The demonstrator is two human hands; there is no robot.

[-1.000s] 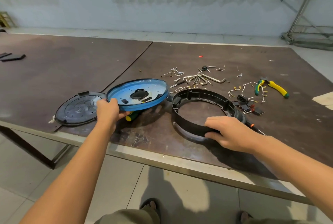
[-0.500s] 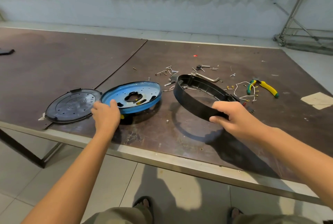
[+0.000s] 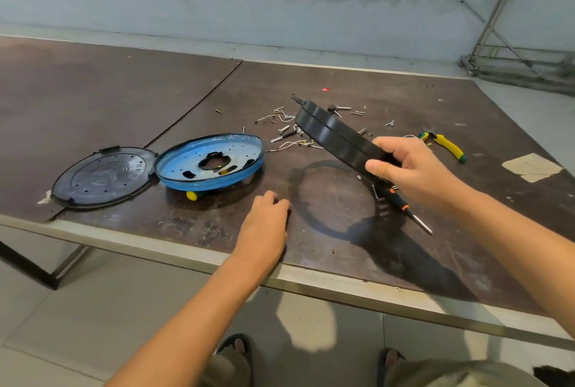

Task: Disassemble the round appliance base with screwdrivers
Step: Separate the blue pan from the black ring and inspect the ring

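Note:
My right hand (image 3: 413, 168) grips the black plastic ring (image 3: 333, 134) of the appliance base and holds it tilted above the table. The blue round plate (image 3: 211, 162) lies on the table to the left, propped on a green-and-yellow screwdriver handle (image 3: 193, 195). Further left lies the black round cover (image 3: 102, 176). My left hand (image 3: 267, 215) hovers low over the table in front of the blue plate, fingers loosely curled and holding nothing. A black-and-orange screwdriver (image 3: 407, 210) lies under my right hand.
Several loose screws and metal clips (image 3: 286, 125) are scattered behind the ring. Yellow-and-green pliers (image 3: 445, 145) lie at the right, with a piece of tape (image 3: 532, 167) beyond them. The table's front edge (image 3: 311, 279) runs just below my hands.
My right hand has lifted the black ring off the table and tipped it up. My left hand has let go of the blue plate, which now rests on the table, and moved right.

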